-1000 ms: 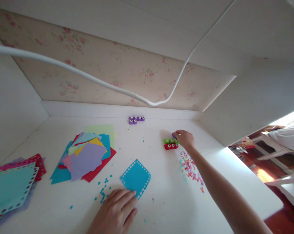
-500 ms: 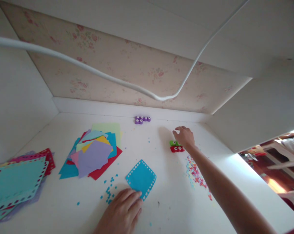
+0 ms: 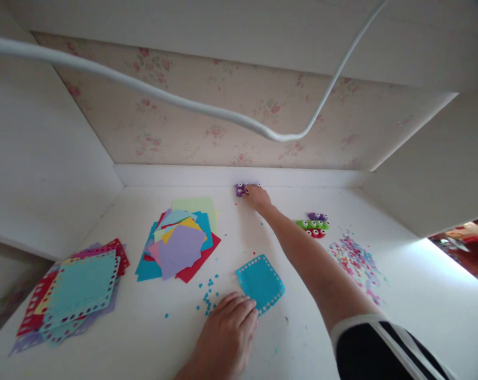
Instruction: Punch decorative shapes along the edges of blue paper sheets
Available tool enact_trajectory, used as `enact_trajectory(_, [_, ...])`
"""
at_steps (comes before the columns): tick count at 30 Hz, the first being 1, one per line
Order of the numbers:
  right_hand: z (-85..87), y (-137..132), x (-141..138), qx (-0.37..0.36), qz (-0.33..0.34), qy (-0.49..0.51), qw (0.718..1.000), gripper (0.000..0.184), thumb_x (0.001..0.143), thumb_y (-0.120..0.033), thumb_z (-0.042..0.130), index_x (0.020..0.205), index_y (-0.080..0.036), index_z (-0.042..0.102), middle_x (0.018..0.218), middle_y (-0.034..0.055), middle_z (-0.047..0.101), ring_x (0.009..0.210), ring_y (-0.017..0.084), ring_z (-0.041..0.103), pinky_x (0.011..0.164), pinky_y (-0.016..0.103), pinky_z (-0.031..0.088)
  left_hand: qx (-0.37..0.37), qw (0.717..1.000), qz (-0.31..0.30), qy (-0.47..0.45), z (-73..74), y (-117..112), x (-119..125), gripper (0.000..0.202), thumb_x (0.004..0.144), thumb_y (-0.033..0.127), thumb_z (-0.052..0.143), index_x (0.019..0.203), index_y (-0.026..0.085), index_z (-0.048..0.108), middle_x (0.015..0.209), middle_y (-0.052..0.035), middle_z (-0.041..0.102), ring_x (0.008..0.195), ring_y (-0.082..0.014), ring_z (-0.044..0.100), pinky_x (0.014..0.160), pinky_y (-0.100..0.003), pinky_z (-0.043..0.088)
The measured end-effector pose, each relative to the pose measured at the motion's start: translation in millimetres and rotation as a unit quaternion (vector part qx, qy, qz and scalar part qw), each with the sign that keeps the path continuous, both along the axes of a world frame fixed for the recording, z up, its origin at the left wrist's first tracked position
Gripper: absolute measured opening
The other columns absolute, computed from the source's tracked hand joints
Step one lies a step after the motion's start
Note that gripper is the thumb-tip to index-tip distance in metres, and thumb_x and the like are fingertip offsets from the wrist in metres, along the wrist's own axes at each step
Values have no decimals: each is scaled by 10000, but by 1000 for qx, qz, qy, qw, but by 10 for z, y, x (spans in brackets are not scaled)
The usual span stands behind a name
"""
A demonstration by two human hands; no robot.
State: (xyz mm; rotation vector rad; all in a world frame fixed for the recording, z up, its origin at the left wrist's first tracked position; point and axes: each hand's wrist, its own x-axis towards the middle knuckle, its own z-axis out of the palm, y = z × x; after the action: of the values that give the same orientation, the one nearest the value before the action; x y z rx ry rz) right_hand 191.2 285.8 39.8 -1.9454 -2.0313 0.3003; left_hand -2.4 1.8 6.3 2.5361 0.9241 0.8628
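Observation:
My right hand [image 3: 257, 198] reaches to the back of the white desk, its fingers closed at a small purple craft punch [image 3: 239, 191] in a group of purple punches. My fingers and knuckles partly hide that group. My left hand [image 3: 233, 327] lies on the desk with its fingers flat, their tips at the lower left corner of a blue paper square [image 3: 260, 282]. Punched holes run along the edges of this square. Small blue punched bits [image 3: 209, 295] lie just beyond my left hand.
A pile of plain coloured papers [image 3: 183, 250] lies left of centre, with a stack of edge-punched papers [image 3: 82, 287] farther left. Green, red and purple punches [image 3: 313, 225] stand to the right, near scattered confetti [image 3: 353, 258]. A white cable [image 3: 207, 110] hangs across above.
My right hand has moved left from the green and red punches to the purple group at the back. My left hand stays by the blue square. The view has shifted.

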Motion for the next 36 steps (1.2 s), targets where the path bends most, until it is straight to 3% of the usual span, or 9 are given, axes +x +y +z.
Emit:
enact_trajectory(5, [62,-216,57,20,-39,86,995,242,955,-284,616,1161,-156,626,1219,109,642,1103,242,627,975,457,496,10,1000,-8,12,-40,-18,-10,321,917,66,488,1174,183,640,1127,-61,731,1046,-214,686,1006,-412,544])
enact_trajectory(9, [171,-708,40,18,-15,177,984,325,911,-312,646,1193,-162,586,1149,101,688,971,190,700,884,341,542,12,1000,-5,23,39,-25,-33,262,937,92,479,1101,181,664,1127,-66,724,1028,-230,686,978,-430,552])
enact_trajectory(13, [193,-1474,-46,-27,95,259,961,301,820,-321,740,1080,-221,628,1010,12,735,887,147,727,806,256,568,15,996,81,-20,175,14,-99,199,974,151,490,1055,208,662,1018,-55,715,899,-216,690,826,-395,581])
enact_trajectory(15, [159,-1824,-83,-65,183,327,925,268,830,-291,728,1074,-225,638,998,19,731,895,166,725,815,283,577,21,987,151,-41,190,62,-147,184,980,203,514,1115,210,638,1053,-77,688,948,-227,677,846,-393,570])
enact_trajectory(18, [85,-2147,-126,-72,263,275,922,238,854,-245,701,1089,-257,666,1019,13,730,917,182,706,866,320,555,14,977,211,-36,120,148,-209,294,958,295,573,1231,186,576,1132,-113,650,1063,-266,645,903,-420,559])
enact_trajectory(23, [19,-2228,-66,-36,316,200,927,392,853,-243,718,1235,-281,636,1166,42,708,1105,222,644,983,373,502,10,982,189,15,-52,217,-196,408,942,358,610,1308,187,553,1181,-115,668,1084,-284,640,928,-460,554])
enact_trajectory(27, [-35,-2290,225,18,241,117,963,573,845,-390,732,1373,-248,560,1399,119,574,1310,313,498,1087,516,418,-2,983,183,31,-60,219,-141,358,945,334,609,1276,197,590,1150,-102,692,1049,-282,654,908,-464,560])
enact_trajectory(31, [-204,-2484,508,5,187,48,981,513,907,-459,645,1364,-235,580,1487,133,491,1397,351,400,1135,594,342,-46,985,166,15,-2,221,-133,215,965,256,574,1170,220,628,1097,-71,702,996,-247,671,895,-438,562])
enact_trajectory(36, [-343,-2623,569,24,182,91,979,324,946,-397,603,1238,-264,649,1402,95,579,1343,300,487,1171,599,299,-112,982,147,-40,0,227,-161,204,979,239,547,1176,229,602,1065,-57,720,964,-213,700,848,-369,589])
